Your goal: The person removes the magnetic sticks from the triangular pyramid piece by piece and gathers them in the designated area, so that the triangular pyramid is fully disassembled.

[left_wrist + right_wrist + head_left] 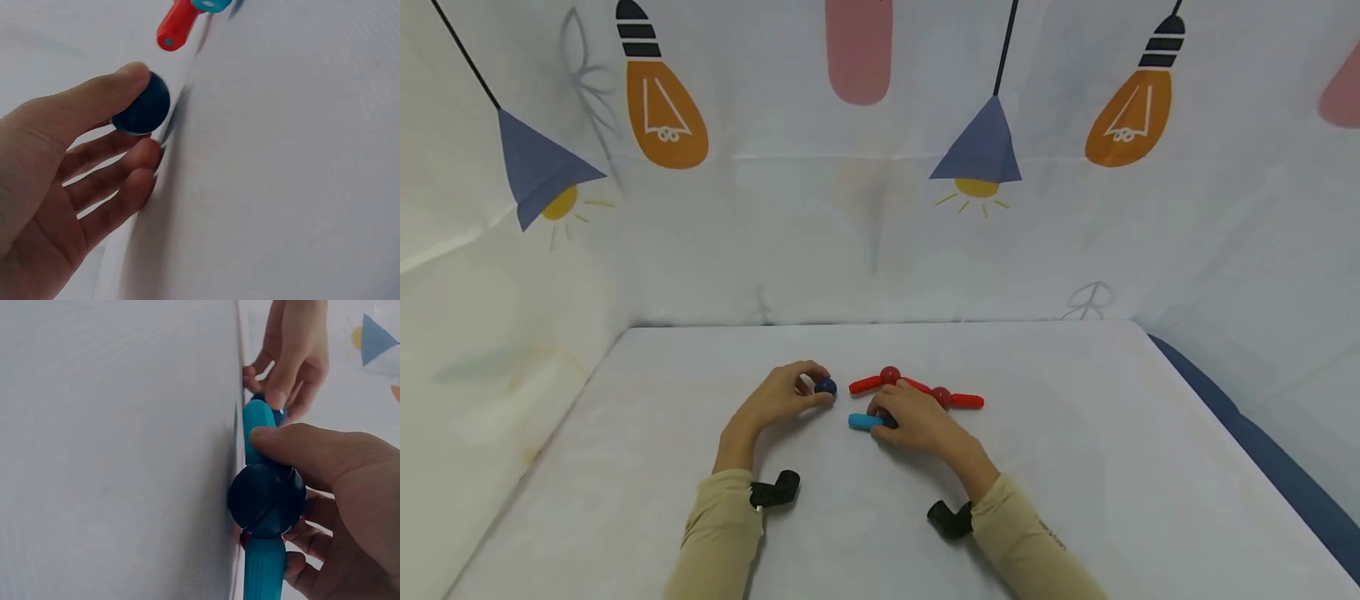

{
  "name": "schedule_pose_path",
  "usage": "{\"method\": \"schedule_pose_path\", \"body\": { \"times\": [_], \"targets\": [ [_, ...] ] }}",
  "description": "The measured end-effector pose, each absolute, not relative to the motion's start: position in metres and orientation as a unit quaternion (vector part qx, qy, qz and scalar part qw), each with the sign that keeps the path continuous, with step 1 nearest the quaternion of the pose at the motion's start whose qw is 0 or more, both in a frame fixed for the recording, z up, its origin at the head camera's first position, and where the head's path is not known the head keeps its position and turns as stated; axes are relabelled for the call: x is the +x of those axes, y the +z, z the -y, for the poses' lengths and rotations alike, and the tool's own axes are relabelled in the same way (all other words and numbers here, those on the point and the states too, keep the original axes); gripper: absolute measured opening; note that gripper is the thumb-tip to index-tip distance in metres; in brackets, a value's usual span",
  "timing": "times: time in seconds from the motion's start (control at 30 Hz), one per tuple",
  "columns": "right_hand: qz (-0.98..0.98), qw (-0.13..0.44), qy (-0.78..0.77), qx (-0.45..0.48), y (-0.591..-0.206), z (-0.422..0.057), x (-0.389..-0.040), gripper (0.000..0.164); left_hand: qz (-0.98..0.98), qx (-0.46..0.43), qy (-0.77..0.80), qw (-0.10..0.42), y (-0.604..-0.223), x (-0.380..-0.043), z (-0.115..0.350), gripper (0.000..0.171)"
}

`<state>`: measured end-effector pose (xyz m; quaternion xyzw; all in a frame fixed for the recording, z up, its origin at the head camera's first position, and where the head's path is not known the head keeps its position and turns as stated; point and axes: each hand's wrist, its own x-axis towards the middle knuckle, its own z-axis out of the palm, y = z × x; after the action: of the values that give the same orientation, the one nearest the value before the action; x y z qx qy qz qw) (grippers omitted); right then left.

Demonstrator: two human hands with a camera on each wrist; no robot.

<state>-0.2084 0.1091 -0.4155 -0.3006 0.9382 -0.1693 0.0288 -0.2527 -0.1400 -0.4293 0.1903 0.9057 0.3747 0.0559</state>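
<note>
My left hand (781,395) pinches a dark blue ball (142,107) between thumb and fingers, just above the white tabletop. To its right, my right hand (925,421) holds a light blue stick (863,422) near its joint with another dark blue ball (265,500). In the right wrist view, a second light blue stick (264,569) extends from the opposite side of that ball. The free end of the held stick points toward the ball in my left hand. Whether they touch is unclear in the wrist view; from the head they stand apart.
Just beyond my right hand lies a zigzag chain of red sticks (967,402) joined by two red balls (890,375). A white table (850,533) bears everything. Behind it hangs a white cloth (820,242) printed with lamps and bulbs. Each wrist wears a small black camera (777,489).
</note>
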Motion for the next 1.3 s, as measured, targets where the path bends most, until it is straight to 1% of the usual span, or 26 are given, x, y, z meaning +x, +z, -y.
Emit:
{"method": "schedule_pose_path", "body": {
  "times": [0.2,0.33,0.47,0.63,0.73,0.97,1.07,1.17,1.23,1.3],
  "targets": [
    [-0.931,0.039,-0.173,-0.319,-0.417,-0.102,-0.204,0.026,-0.919,0.171,0.355,0.003,-0.431,-0.256,0.135,0.037],
    [-0.926,0.055,-0.192,-0.320,-0.411,-0.105,-0.203,0.020,-0.930,0.153,0.334,-0.031,-0.430,-0.267,0.127,0.038],
    [-0.923,0.068,-0.211,-0.314,-0.404,-0.110,-0.203,0.019,-0.933,0.139,0.330,-0.033,-0.427,-0.279,0.116,0.038],
    [-0.922,0.081,-0.207,-0.317,-0.402,-0.116,-0.203,0.025,-0.934,0.133,0.332,-0.019,-0.428,-0.290,0.105,0.038],
    [-0.921,0.087,-0.206,-0.320,-0.403,-0.118,-0.202,0.026,-0.932,0.135,0.337,-0.012,-0.432,-0.295,0.101,0.038],
    [-0.921,0.086,-0.211,-0.315,-0.405,-0.122,-0.201,0.024,-0.932,0.147,0.332,-0.007,-0.437,-0.296,0.097,0.049],
    [-0.922,0.082,-0.214,-0.313,-0.405,-0.125,-0.202,0.024,-0.931,0.154,0.331,-0.017,-0.436,-0.292,0.094,0.054],
    [-0.921,0.078,-0.216,-0.314,-0.404,-0.128,-0.202,0.023,-0.932,0.155,0.325,-0.039,-0.436,-0.285,0.093,0.056],
    [-0.923,0.079,-0.213,-0.312,-0.403,-0.130,-0.203,0.024,-0.932,0.151,0.322,-0.061,-0.434,-0.279,0.093,0.055],
    [-0.924,0.078,-0.210,-0.309,-0.403,-0.132,-0.203,0.025,-0.930,0.160,0.322,-0.072,-0.429,-0.271,0.093,0.050]
  ]
}}
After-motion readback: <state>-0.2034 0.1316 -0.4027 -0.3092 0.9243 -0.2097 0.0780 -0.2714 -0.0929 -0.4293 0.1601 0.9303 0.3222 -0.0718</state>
